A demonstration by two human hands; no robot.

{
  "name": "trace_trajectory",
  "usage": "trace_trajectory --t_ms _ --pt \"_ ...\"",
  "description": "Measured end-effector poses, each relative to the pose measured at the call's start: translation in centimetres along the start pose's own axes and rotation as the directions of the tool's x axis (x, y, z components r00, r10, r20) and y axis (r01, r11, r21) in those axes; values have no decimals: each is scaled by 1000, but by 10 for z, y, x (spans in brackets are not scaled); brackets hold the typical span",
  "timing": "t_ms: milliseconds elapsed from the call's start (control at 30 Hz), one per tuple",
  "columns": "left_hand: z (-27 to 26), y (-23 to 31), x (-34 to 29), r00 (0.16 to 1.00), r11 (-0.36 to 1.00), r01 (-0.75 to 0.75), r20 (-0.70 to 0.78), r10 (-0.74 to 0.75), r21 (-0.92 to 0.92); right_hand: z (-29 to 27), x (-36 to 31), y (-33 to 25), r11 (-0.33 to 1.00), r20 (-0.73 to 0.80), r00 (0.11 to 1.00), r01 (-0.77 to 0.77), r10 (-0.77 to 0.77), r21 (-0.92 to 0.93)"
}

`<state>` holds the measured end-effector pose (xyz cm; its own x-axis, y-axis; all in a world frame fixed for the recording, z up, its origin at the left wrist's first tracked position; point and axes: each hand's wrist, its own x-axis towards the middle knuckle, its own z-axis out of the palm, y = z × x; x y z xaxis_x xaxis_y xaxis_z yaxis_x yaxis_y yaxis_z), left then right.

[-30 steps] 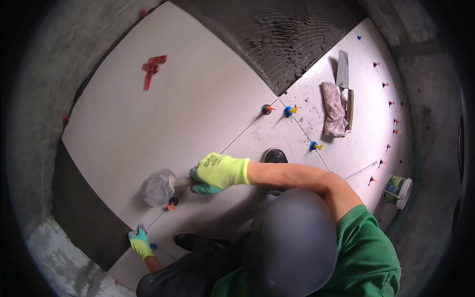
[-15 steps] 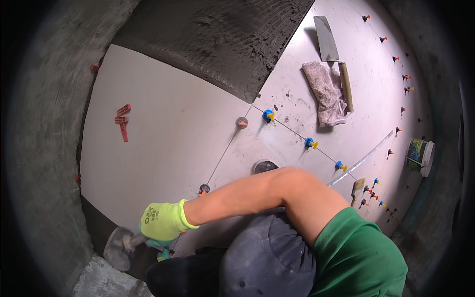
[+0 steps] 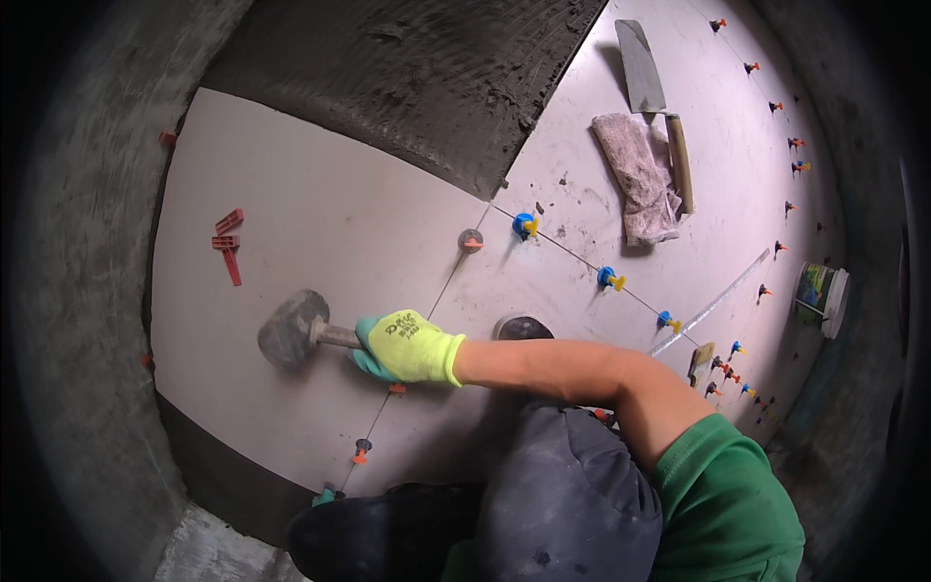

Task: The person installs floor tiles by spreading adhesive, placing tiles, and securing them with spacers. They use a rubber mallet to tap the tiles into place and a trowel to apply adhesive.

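Observation:
My right hand (image 3: pixel 407 346), in a yellow-green and teal work glove, is closed around the short handle of a rubber mallet (image 3: pixel 294 331). The mallet's dark grey head is over the big pale tile (image 3: pixel 320 209) on the left, slightly blurred; whether it touches the tile I cannot tell. Just below the glove runs a joint with several grey and orange levelling clips (image 3: pixel 363 450). My left hand does not show. At the joint's near end, beside my dark-trousered leg (image 3: pixel 572 485), sits a small teal thing (image 3: pixel 325 497), too hidden to name.
Red plastic wedges (image 3: pixel 229 250) lie on the left tile. Dark ridged mortar (image 3: pixel 388 87) covers the far bed. A trowel (image 3: pixel 640 66) and a pinkish cloth (image 3: pixel 635 175) rest on the right tile. Blue and yellow clips (image 3: pixel 609 278), a brush (image 3: pixel 700 361) and a white bucket (image 3: pixel 822 299) are rightward.
My right hand has carried the mallet up and to the right, from the tile's near-left edge to over the tile. The view has shifted slightly.

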<state>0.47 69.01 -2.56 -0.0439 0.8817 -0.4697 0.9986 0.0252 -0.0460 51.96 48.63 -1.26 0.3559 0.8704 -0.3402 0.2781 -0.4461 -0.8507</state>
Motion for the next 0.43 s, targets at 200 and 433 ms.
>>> trace_trajectory --t_ms 200,433 --pt "-8 31 13 997 997 -69 -24 69 21 -63 -17 0 965 -28 995 87 -96 -246" --pt "-14 45 20 994 995 -100 -37 101 31 -221 -25 84 722 -153 937 -339 313 -603"
